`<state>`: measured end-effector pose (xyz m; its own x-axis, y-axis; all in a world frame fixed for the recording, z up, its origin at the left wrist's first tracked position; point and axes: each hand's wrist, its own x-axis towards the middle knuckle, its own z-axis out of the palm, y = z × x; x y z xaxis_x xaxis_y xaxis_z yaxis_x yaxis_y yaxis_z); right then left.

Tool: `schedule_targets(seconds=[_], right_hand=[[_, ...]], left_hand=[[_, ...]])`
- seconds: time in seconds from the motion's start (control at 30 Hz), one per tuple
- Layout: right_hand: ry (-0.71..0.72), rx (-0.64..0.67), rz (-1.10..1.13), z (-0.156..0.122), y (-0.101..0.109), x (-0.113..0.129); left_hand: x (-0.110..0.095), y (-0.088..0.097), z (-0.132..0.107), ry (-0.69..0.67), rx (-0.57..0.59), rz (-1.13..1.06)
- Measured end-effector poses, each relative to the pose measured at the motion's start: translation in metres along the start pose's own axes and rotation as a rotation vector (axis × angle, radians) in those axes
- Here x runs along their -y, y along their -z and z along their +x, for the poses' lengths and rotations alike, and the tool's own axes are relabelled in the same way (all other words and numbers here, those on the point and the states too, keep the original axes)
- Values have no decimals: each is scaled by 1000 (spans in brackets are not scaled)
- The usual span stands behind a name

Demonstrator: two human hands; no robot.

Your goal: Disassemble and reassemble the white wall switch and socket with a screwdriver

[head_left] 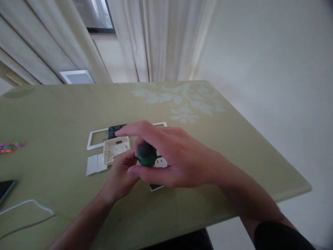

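Note:
My right hand [179,156] is wrapped round a screwdriver [146,155]. Its green handle with a dark end points up toward me, and its shaft is hidden below. Close against it on the left, my left hand [120,177] has its fingers curled in. Their tips are covered, so what they grip cannot be made out. Under my right hand shows part of a white wall socket [161,162]. Left of the hands lie an open white mounting box [109,151], a black module [112,132], a white rectangular frame [90,140] and flat white plates [93,164].
A pale green covered table [65,114] carries everything. Its right edge runs beside a white wall [281,86]. Toward the left are colourful small pieces [10,147], a dark flat device [5,190] and a white cable [33,201]. Curtains [166,41] hang behind.

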<state>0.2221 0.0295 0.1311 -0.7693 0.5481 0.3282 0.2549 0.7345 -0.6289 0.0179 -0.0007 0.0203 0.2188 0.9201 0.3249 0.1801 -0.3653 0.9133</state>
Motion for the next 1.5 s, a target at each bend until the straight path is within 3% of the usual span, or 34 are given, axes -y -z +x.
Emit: schedule_targets(seconds=[0.07,0.17,0.27,0.33,0.5,0.57,0.67,0.77,0.93,1.3,1.5], right_hand=[[-23,1,-31,0,0,-1],[-4,-109,-19,-3,3,-1],[48,-400,51,-7,6,-1],[88,-615,58,-9,9,0],[240,-1068,54,-13,25,1],[246,-1156,36,-17,30,-5],[73,-1071,115,-30,27,-30],[-373,-859,537,-44,4,-67],[-610,-822,735,-61,-44,-113],[-746,-847,882,-57,-74,-120],[-780,-821,895,-55,-86,-120]], left_hand=[[1,-4,-2,34,0,21],[8,-6,-6,46,154,187],[15,-9,-9,25,348,409],[19,-13,-11,-1,409,486],[22,-19,-14,-126,412,554],[23,-19,-15,-182,397,593],[22,-20,-15,-209,383,621],[21,-21,-13,-199,381,645],[20,-21,-8,-187,405,656],[21,-18,-9,-396,406,776],[17,-16,-8,-270,426,697]])
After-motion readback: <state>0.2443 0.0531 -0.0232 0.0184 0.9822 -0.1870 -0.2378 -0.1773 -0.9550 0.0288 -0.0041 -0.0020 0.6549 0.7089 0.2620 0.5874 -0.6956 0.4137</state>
